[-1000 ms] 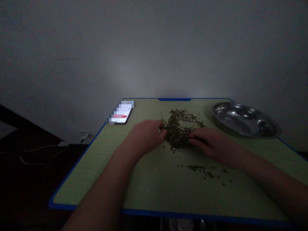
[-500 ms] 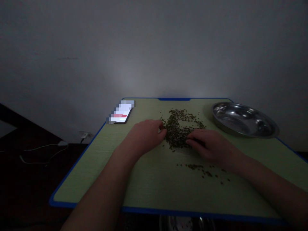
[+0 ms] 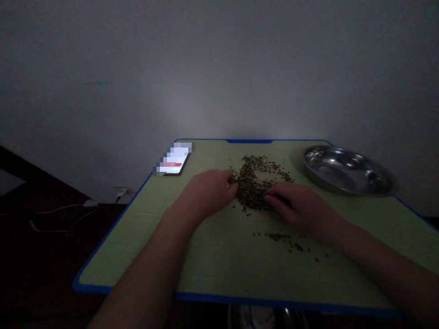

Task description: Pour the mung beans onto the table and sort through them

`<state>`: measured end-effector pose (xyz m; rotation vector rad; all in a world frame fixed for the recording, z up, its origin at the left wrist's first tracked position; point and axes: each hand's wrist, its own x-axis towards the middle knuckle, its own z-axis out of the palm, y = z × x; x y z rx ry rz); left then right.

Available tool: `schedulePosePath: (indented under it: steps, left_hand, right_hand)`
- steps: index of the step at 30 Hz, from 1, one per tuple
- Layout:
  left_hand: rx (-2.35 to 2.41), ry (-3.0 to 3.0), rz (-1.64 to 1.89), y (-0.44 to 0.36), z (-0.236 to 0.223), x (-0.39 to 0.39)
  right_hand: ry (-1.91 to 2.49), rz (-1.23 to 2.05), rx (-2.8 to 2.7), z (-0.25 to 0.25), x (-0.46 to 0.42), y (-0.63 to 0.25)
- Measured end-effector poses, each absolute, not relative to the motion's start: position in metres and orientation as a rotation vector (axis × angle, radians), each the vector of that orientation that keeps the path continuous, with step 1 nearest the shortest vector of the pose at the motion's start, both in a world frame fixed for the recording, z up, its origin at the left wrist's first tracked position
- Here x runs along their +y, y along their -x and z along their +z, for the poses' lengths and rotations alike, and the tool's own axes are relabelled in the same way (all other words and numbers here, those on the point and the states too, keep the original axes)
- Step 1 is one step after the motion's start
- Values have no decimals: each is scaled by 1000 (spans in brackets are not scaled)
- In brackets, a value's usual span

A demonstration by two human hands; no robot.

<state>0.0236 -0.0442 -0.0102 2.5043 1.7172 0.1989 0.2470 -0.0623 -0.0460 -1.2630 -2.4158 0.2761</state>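
Note:
A loose heap of small dark green-brown grains (image 3: 252, 196), like seeds or dried beans, lies spread on the pale green table (image 3: 212, 260). At its left edge rests my left hand (image 3: 214, 192), fingers curled in and thumb close to the forefinger. My right hand (image 3: 298, 205) reaches into the right side of the heap, thumb and forefinger pinched together. Whatever either hand holds is too small or hidden to make out. A thinner scatter of the same grains (image 3: 279, 236) lies nearer me, below the right hand.
A shiny steel basin (image 3: 350, 171) stands at the table's right rear. At the left rear lies a lit phone (image 3: 174, 160). Another metal vessel (image 3: 260, 317) shows below the front edge. A wall rises behind; a cable (image 3: 65, 208) and plug (image 3: 120, 193) are at left.
Both hands keep nearly the same place and closed shape. My right fingertips are very slightly higher in the picture; the heap looks almost the same.

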Motion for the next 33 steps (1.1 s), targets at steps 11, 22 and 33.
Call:
schedulePosePath:
  steps: [11, 22, 33]
  left_hand:
    - [1746, -2454, 199, -22, -9, -43]
    - [1754, -2457, 222, -19, -10, -41]
    - [1759, -2488, 251, -18, -9, -45]
  right_hand:
    - [1215, 277, -2488, -43, -55, -241]
    - [1311, 215, -2604, -28, -47, -227]
    - [1406, 274, -2622, -25, -46, -233]
